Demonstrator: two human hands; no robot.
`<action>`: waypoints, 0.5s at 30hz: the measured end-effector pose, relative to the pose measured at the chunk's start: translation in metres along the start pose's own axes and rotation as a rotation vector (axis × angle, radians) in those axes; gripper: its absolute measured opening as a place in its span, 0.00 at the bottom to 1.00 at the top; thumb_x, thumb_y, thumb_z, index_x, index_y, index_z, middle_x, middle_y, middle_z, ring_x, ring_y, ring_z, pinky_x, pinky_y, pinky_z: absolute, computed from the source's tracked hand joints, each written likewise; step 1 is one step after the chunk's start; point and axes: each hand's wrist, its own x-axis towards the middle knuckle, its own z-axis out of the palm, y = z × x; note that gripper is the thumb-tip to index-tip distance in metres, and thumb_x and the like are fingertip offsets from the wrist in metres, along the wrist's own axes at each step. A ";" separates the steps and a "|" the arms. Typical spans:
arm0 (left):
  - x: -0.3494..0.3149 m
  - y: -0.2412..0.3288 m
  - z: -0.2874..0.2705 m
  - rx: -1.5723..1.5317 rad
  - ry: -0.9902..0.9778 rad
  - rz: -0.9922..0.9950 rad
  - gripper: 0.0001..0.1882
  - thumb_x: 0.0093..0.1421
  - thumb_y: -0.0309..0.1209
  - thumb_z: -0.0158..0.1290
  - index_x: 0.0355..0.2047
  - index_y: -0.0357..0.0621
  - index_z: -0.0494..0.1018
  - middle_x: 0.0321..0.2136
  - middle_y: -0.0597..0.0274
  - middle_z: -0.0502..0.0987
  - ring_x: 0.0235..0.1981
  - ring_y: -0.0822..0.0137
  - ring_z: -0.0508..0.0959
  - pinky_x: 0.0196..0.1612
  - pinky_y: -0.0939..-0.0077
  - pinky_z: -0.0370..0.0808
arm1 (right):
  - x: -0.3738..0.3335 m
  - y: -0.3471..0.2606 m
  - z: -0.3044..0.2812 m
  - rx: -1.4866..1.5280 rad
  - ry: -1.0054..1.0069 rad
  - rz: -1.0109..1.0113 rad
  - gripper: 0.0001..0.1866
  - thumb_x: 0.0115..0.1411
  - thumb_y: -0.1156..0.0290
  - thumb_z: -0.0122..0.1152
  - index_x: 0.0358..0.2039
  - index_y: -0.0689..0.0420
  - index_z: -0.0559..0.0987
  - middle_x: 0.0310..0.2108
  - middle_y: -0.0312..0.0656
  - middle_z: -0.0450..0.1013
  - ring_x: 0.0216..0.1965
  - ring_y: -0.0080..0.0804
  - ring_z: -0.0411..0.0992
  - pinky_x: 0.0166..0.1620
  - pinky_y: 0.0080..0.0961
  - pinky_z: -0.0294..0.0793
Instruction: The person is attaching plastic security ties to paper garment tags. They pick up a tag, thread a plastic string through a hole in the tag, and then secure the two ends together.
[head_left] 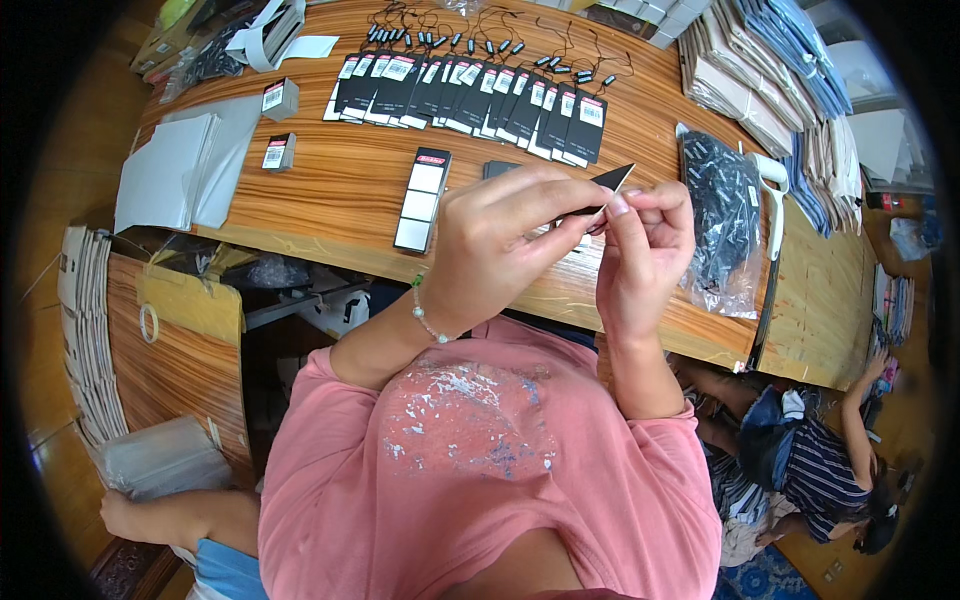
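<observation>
Above the table's near edge, my left hand is closed, pinching a black hang tag tilted nearly edge-on. My right hand meets it at the tag's end, thumb and fingers pressed together; what lies between them is too small to make out, perhaps a cord. Beyond both hands, a row of overlapping black hang tags with white barcode labels fans across the table, their black cords and small toggles stretched away at the top. Left of my hands lies a stack of black cards with white panels.
Two small label stacks and white paper sheets lie at left. At right are a clear bag of black cords, a white-handled tool and piled folded garments. Another person is at the lower right.
</observation>
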 end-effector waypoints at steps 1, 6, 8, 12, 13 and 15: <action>0.000 0.000 0.000 0.001 -0.001 0.004 0.12 0.42 0.15 0.56 0.30 0.37 0.75 0.27 0.58 0.76 0.27 0.72 0.76 0.27 0.84 0.73 | 0.000 0.002 -0.002 -0.151 -0.031 -0.149 0.08 0.50 0.87 0.53 0.28 0.63 0.67 0.25 0.42 0.70 0.25 0.23 0.69 0.30 0.14 0.68; 0.000 0.001 -0.001 -0.014 -0.006 0.018 0.13 0.41 0.16 0.58 0.31 0.38 0.75 0.27 0.58 0.76 0.26 0.70 0.76 0.28 0.83 0.73 | 0.006 0.008 -0.010 -0.697 -0.181 -0.701 0.09 0.47 0.90 0.52 0.28 0.64 0.68 0.24 0.45 0.70 0.24 0.25 0.68 0.28 0.17 0.68; 0.001 0.000 -0.001 0.000 -0.015 0.036 0.13 0.41 0.16 0.58 0.30 0.38 0.75 0.28 0.57 0.76 0.27 0.69 0.76 0.28 0.82 0.74 | 0.003 0.008 -0.007 -0.479 -0.108 -0.463 0.09 0.48 0.89 0.52 0.28 0.63 0.66 0.24 0.44 0.70 0.24 0.25 0.69 0.29 0.16 0.68; 0.000 0.001 -0.004 0.019 -0.046 0.067 0.13 0.41 0.17 0.58 0.30 0.39 0.75 0.28 0.57 0.77 0.30 0.66 0.78 0.30 0.80 0.74 | 0.003 -0.005 -0.002 0.066 -0.047 0.044 0.07 0.52 0.85 0.51 0.29 0.61 0.64 0.25 0.42 0.69 0.25 0.23 0.69 0.30 0.16 0.70; 0.000 0.001 -0.006 0.026 -0.054 0.079 0.13 0.41 0.17 0.58 0.30 0.39 0.75 0.29 0.56 0.77 0.30 0.66 0.78 0.30 0.80 0.74 | 0.004 -0.008 -0.001 0.135 -0.060 0.088 0.07 0.52 0.85 0.51 0.29 0.61 0.64 0.25 0.42 0.68 0.25 0.23 0.69 0.29 0.16 0.70; -0.002 -0.001 -0.008 0.050 -0.073 0.119 0.12 0.41 0.18 0.58 0.29 0.39 0.76 0.29 0.57 0.77 0.31 0.64 0.78 0.31 0.79 0.75 | 0.000 -0.010 -0.001 0.062 -0.062 0.054 0.07 0.52 0.86 0.49 0.30 0.62 0.64 0.24 0.41 0.68 0.24 0.23 0.68 0.28 0.17 0.69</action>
